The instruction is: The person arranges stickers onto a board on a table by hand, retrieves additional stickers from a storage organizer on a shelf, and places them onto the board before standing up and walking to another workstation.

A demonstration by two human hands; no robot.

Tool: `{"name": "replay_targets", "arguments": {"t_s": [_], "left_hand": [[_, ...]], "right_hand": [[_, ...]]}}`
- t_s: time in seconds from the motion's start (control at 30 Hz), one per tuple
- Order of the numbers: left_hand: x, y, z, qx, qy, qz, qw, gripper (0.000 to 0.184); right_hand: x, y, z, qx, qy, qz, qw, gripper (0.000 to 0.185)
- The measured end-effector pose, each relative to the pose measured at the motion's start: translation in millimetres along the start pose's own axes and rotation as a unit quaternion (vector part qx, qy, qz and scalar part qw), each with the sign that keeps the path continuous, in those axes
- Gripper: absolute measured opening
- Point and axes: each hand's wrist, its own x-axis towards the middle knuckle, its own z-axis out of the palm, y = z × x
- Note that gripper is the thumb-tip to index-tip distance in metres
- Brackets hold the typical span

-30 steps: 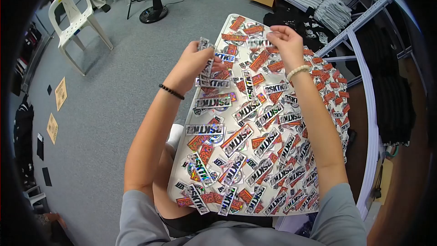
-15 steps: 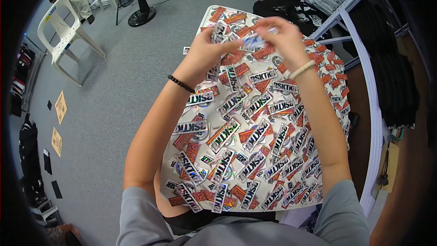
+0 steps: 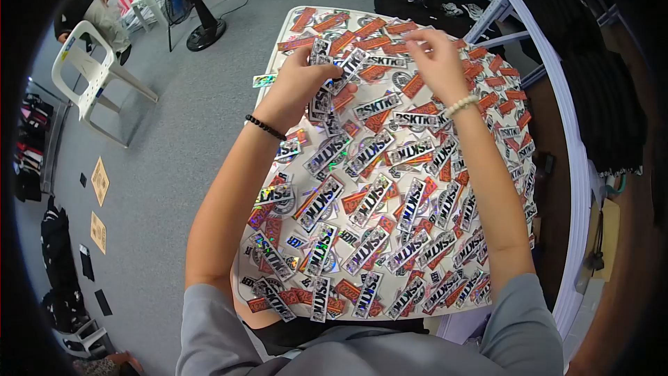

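My left hand (image 3: 300, 82) grips several holographic stickers (image 3: 321, 102) with bold black lettering, its thumb pressed over one sticker (image 3: 350, 69) that points up to the right. My right hand (image 3: 440, 66) hovers over the far part of the table, fingers apart, with nothing visible in it. Just left of its fingers lies a lettered sticker (image 3: 387, 62). Beneath both hands the white table (image 3: 248, 269) is covered with small groups of stickers: lettered strips, orange-red strips (image 3: 302, 19) and round black-and-white ones (image 3: 401, 81), many overlapping.
A white plastic chair (image 3: 87, 66) and a black fan (image 3: 202, 21) stand on the grey floor to the left. A person (image 3: 90, 7) is behind the chair. Metal shelving (image 3: 567, 125) with dark folded clothing runs along the right. One sticker (image 3: 264, 81) overhangs the table's left edge.
My right hand has moved away from my left and no longer holds the blurred sticker. A lettered sticker now lies between the hands. The camera view has shifted slightly.
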Motion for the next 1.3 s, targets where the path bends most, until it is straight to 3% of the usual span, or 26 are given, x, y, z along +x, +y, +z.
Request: {"name": "replay_targets", "arguments": {"t_s": [0.03, 0.1, 0.17, 0.33, 0.57, 0.73, 0.8, 0.87, 0.93, 1.07, 1.13, 1.17, 1.23, 1.3], "left_hand": [[1, 4, 7, -0.034, -0.022, 0.002, 0.999, 0.051], [9, 2, 13, -0.014, -0.006, 0.019, 1.0, 0.032], [13, 0, 16, 0.003, 0.01, 0.023, 1.0, 0.024], [7, 5, 7, 0.035, 0.017, 0.009, 0.999, 0.025], [-5, 7, -20, 0.046, 0.026, 0.009, 0.999, 0.034], [-9, 5, -26, 0.018, 0.033, -0.01, 0.999, 0.03], [-10, 4, -20, 0.014, 0.014, -0.008, 1.0, 0.029], [-5, 2, -12, 0.046, -0.015, 0.021, 0.999, 0.03], [0, 2, 1, 0.045, -0.05, 0.045, 0.997, 0.03], [5, 7, 25, 0.059, -0.062, 0.013, 0.996, 0.027], [3, 12, 30, -0.084, -0.004, -0.132, 0.988, 0.026], [8, 7, 25, -0.103, -0.012, -0.162, 0.981, 0.031], [13, 3, 13, -0.193, -0.065, -0.192, 0.96, 0.028], [12, 2, 15, -0.188, -0.089, -0.172, 0.963, 0.025]], "right_hand": [[-1, 7, 5, 0.034, -0.038, 0.039, 0.998, 0.014], [-6, 8, 11, -0.179, -0.062, -0.008, 0.982, 0.021], [-10, 9, 16, -0.162, -0.092, 0.025, 0.982, 0.03], [-15, -1, 26, -0.176, -0.135, -0.036, 0.974, 0.055], [-19, -1, 28, -0.161, -0.13, -0.089, 0.974, 0.034], [-17, -1, 26, -0.064, -0.075, -0.092, 0.991, 0.031], [-12, -6, 23, 0.043, -0.027, -0.07, 0.996, 0.028], [-6, -13, 19, 0.205, -0.095, 0.028, 0.974, 0.027], [-2, -32, 5, 0.36, -0.174, 0.114, 0.91, 0.03], [-2, -27, -9, 0.371, -0.122, 0.155, 0.908, 0.03], [3, -10, -23, 0.291, -0.115, 0.227, 0.922, 0.026], [2, 10, -22, 0.317, -0.106, 0.241, 0.911, 0.025], [-6, 41, -16, 0.242, -0.107, 0.214, 0.94, 0.025], [-16, 47, -10, 0.148, -0.087, 0.198, 0.965, 0.025]]}}
